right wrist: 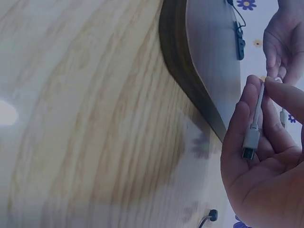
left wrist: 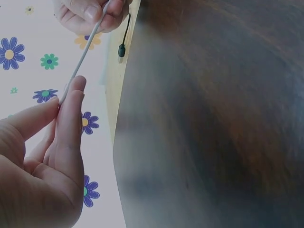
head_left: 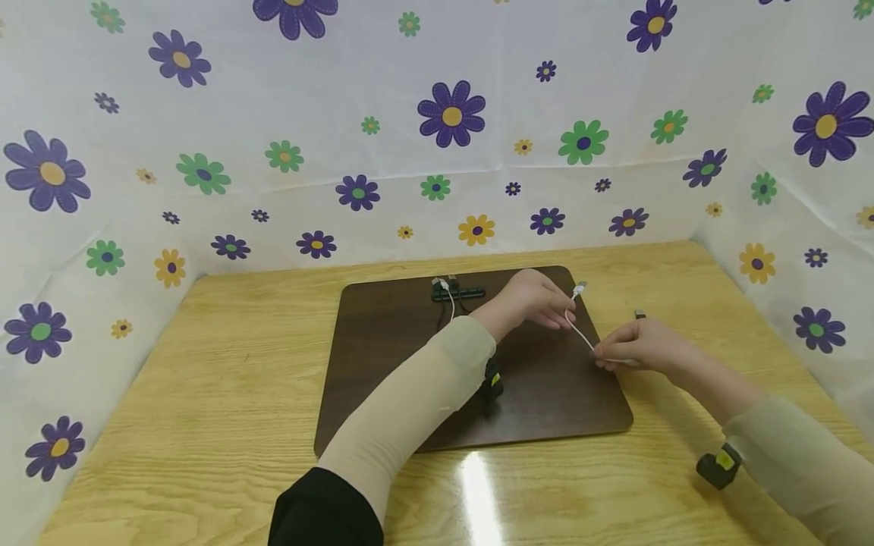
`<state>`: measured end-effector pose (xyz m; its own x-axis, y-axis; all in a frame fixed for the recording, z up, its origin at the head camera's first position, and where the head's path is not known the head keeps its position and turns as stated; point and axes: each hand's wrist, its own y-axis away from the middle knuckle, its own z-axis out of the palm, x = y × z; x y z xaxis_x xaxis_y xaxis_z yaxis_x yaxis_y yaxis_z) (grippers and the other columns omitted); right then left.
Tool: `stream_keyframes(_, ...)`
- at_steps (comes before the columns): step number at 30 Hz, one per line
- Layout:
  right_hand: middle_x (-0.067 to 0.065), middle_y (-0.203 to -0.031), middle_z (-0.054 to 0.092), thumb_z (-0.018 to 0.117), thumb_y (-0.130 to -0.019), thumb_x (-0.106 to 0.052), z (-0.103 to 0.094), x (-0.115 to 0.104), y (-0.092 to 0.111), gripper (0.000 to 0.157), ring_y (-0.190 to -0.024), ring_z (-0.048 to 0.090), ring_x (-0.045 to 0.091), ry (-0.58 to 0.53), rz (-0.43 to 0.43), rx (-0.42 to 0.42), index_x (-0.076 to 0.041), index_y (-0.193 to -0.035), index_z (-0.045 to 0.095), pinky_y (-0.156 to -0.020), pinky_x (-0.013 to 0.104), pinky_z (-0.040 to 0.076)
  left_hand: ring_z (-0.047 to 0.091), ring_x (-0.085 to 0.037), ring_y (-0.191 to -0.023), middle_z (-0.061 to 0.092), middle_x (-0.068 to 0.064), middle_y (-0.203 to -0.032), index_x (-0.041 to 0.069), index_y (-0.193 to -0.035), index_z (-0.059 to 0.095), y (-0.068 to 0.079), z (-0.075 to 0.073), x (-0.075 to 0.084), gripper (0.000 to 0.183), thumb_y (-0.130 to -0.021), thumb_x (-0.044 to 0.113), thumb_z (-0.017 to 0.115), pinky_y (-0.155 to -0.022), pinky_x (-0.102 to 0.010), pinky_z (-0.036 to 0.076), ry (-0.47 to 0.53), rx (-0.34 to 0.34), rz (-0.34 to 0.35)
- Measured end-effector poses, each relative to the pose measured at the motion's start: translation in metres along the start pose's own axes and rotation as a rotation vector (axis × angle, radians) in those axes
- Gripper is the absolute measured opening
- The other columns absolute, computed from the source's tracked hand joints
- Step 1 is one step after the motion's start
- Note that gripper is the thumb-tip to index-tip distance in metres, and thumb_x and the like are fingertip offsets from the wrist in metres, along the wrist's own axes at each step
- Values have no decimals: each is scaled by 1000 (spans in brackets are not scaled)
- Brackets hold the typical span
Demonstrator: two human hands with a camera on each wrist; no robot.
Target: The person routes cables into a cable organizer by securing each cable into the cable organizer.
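A thin white USB cable (head_left: pixel 580 334) stretches between both hands above the right side of a dark brown board (head_left: pixel 382 364). My left hand (head_left: pixel 536 299) pinches it between thumb and fingers, close to the white USB plug (head_left: pixel 580 288) that sticks up past the fingertips. Near the cable's other end, my right hand (head_left: pixel 645 345) pinches it too. In the right wrist view a small white connector (right wrist: pixel 251 142) hangs from that pinch over the fingers. The left wrist view shows the cable (left wrist: pixel 85 52) running straight from one hand to the other.
A black cable holder (head_left: pixel 467 293) lies at the board's back edge, with another white cable's plug (head_left: pixel 444 284) and dark cords at it. To the right, a black-cased plug (head_left: pixel 639 313) rests on the wooden table (head_left: pixel 225 364). Flowered cloth (head_left: pixel 382 91) walls the back and sides.
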<state>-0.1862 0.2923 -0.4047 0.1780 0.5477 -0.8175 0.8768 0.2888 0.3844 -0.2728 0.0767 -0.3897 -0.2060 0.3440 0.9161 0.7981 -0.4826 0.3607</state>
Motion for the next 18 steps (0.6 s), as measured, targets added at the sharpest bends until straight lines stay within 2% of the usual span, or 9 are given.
stream_keyframes(3,-8,-89,81,67,-105,-16,0,0,-2,33,-80,71,3,-68,5,-24,13,-119,74,-80,19,62,71,-9,-58,79,-28,-107,-12,-111,78,1,-5,0,21,-102,5,71,-62,-25,65,14,-7,-10)
stream_keyframes(8,-9,-84,79,65,-105,-12,0,2,-5,31,-77,72,2,-167,20,-62,15,-120,73,-76,19,63,71,-7,-58,78,-28,-110,-13,-117,75,4,-13,-2,24,-102,5,70,-69,-27,66,16,-28,-31)
stream_keyframes(13,-8,-84,79,64,-106,-10,0,2,-6,30,-76,72,2,-209,34,-82,14,-121,72,-73,18,63,72,-7,-60,77,-28,-111,-12,-118,75,8,-19,-3,24,-103,5,70,-78,-31,67,-21,-32,-39)
stream_keyframes(18,-8,-83,79,64,-106,-9,0,1,-7,27,-74,71,2,-235,49,-91,12,-119,74,-71,18,62,72,-9,-60,78,-28,-109,-11,-114,77,10,-23,-5,21,-102,5,71,-81,-34,67,-32,-22,-54)
